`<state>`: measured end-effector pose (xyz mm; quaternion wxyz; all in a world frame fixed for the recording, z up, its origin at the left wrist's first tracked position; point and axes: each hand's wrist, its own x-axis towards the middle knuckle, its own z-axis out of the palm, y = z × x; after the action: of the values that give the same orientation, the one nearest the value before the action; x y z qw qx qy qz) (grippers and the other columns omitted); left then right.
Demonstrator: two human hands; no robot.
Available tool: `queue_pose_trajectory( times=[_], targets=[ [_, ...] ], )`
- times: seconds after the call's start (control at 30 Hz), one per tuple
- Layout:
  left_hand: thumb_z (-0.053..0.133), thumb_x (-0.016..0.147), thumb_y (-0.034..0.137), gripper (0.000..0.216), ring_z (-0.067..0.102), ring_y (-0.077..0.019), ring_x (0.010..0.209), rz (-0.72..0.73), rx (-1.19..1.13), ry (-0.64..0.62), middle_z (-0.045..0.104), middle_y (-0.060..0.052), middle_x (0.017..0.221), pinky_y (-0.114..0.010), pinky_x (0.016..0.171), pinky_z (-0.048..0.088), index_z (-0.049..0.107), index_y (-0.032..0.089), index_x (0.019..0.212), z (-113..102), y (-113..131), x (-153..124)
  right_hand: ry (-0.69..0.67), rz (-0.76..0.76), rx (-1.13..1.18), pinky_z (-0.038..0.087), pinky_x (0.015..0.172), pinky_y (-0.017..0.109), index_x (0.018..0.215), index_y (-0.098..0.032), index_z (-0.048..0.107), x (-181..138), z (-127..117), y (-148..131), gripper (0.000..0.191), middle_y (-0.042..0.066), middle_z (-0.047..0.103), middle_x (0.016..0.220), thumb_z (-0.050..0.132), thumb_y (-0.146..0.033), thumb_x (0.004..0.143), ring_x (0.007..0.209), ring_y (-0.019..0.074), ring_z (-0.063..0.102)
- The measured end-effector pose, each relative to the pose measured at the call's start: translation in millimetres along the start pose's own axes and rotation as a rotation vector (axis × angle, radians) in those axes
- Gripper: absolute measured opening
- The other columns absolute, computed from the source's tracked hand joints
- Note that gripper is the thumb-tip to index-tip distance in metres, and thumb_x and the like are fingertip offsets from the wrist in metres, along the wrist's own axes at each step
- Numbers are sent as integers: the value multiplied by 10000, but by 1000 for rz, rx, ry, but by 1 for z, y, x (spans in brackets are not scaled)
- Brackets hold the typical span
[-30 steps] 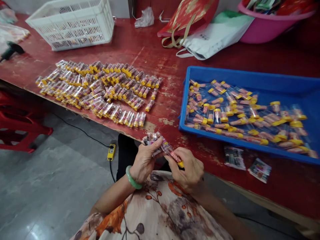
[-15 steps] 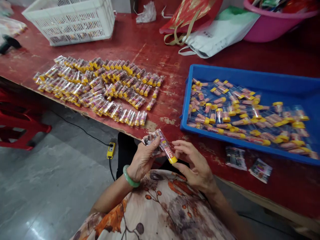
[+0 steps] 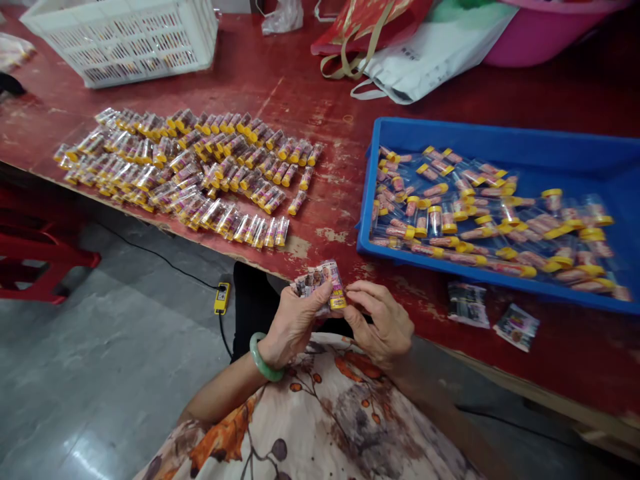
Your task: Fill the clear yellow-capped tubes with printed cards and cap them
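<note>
My left hand (image 3: 297, 317), with a green bangle at the wrist, is closed on a stack of printed wrappers (image 3: 307, 283) and a small clear tube with a yellow cap (image 3: 337, 300). The tube stands nearly upright in the view, its capped end toward me and a printed wrapper about it. Close beside the cap is my right hand (image 3: 380, 323), fingers bent and apart, thumb and forefinger near the cap. Whether they touch it I cannot tell. Wrapped tubes (image 3: 245, 170) lie in rows on the red table (image 3: 345, 160).
On the right, a blue tray (image 3: 500, 133) holds many yellow-capped tubes. Two packs of wrappers (image 3: 469, 305) lie below it. A white crate (image 3: 145, 50), bags (image 3: 415, 63) and a pink basin (image 3: 540, 33) stand at the back. A red stool (image 3: 45, 260) is at left.
The tube has turned from slanting down to the right to nearly upright, and looks shorter. My right hand has shifted slightly left and its fingers are more bent. The view has moved a little.
</note>
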<state>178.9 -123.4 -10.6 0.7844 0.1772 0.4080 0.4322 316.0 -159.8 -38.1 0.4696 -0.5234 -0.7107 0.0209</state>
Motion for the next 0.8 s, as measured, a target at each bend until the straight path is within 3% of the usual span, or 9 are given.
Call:
queue_pose_trajectory(
  times=[0.6, 0.7, 0.8],
  targets=[
    [807, 666, 321, 278, 590, -99, 623, 12, -9, 19, 659, -10, 756, -221, 601, 508, 689, 138, 840, 1, -5, 0, 15, 30, 48, 523, 676, 285, 1039, -221, 618, -1, 4, 0, 242, 72, 675, 941, 605, -111, 823, 835, 181, 658],
    [815, 655, 331, 291, 600, -107, 632, 23, -5, 34, 664, -16, 754, -225, 617, 511, 696, 137, 837, 0, -5, 4, -94, 146, 199, 511, 626, 293, 1038, -219, 607, 5, -4, 1, 255, 77, 645, 985, 655, -177, 792, 752, 167, 621],
    [817, 648, 354, 314, 605, -119, 624, 20, 36, 22, 667, -27, 750, -238, 596, 525, 705, 135, 843, -3, -6, 8, -178, 403, 407, 494, 587, 285, 986, -209, 622, 18, -8, 3, 191, 69, 640, 978, 641, -276, 809, 672, 142, 576]
  ],
)
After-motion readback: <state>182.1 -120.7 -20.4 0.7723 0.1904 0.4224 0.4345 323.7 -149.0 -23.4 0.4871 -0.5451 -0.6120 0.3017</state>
